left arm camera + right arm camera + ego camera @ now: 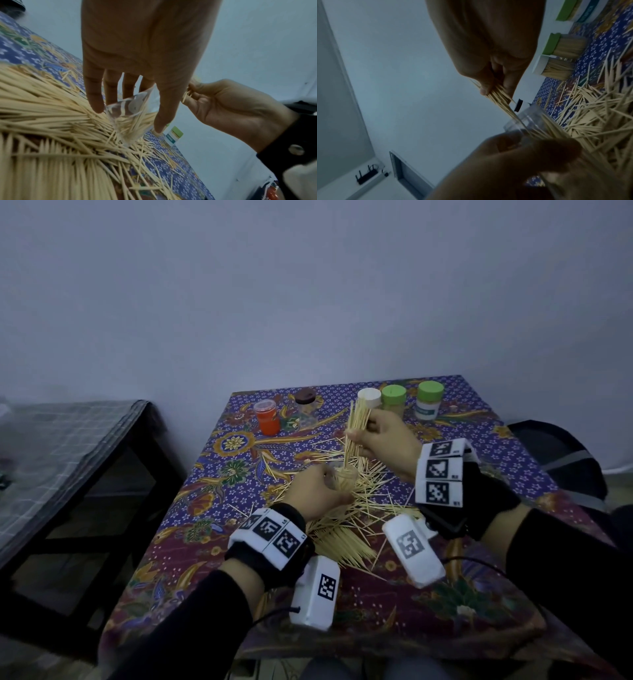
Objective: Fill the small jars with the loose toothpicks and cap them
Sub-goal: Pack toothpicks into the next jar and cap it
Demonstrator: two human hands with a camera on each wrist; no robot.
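Patterned cloth surface (479, 412): left hand (317, 491) grips clear plastic jar (344, 479), right hand (387, 436) pinches pale wooden toothpick bundle (356, 426); filling step, next requires lowering bundle into mouth.

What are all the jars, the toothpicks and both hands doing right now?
Clear jar: uncapped, partly filled, upright on the table.
Left hand: grips the clear jar.
Right hand: pinches a toothpick bundle above the jar.
Loose toothpicks: scattered on the tablecloth.
Two green-capped jars: capped.
White-capped jar: capped, full.
Orange jar: clear lid on.
Brown-lidded jar: capped.
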